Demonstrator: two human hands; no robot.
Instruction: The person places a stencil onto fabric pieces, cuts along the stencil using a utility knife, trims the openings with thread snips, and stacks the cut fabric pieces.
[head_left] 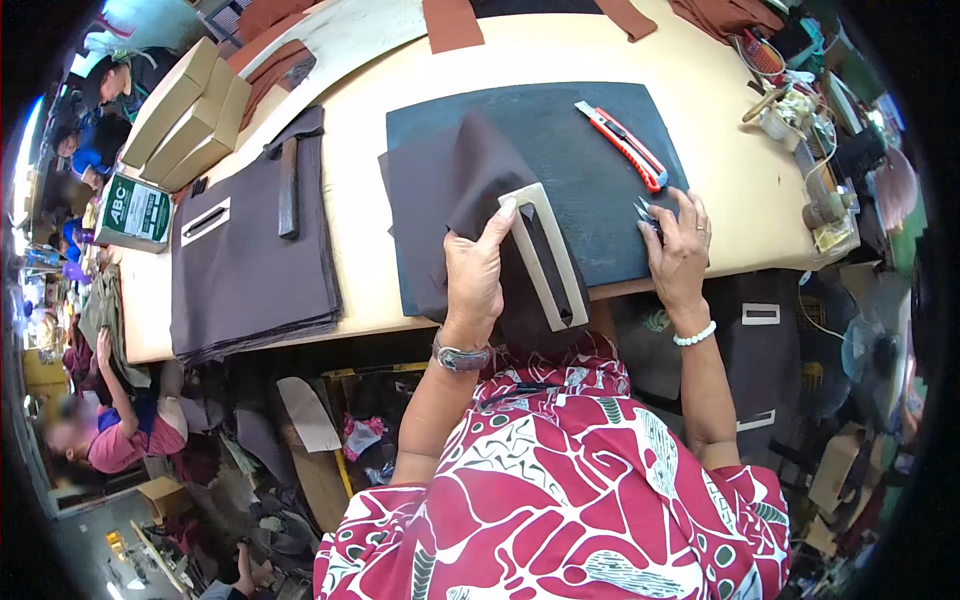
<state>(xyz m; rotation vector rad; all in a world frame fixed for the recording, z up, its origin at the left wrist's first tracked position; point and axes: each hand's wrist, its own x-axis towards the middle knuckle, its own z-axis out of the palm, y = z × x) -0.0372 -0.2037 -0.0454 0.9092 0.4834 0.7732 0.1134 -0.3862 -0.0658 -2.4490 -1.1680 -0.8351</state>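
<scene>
My left hand (474, 275) is closed on a dark brown leather piece (420, 190), thumb on top near one end of a beige rectangular frame (545, 262) with a long slot. The piece is folded up behind the hand, and its near end hangs over the table edge. At the right edge of the dark cutting mat (500, 110), my right hand (682, 250) has its fingers closed around small snips (642, 208), whose pointed metal tips stick out; their handles are mostly hidden. Just beyond that hand, an orange utility knife (625, 145) lies on the mat with its blade out.
Left on the table (355, 220) is a stack of dark leather pieces (255, 270), the top one framed, with a hammer (288, 188) on it. Behind stand cardboard boxes (190, 115) and a green-white can (135, 212). Cluttered containers (800, 130) line the right. Other people are at far left.
</scene>
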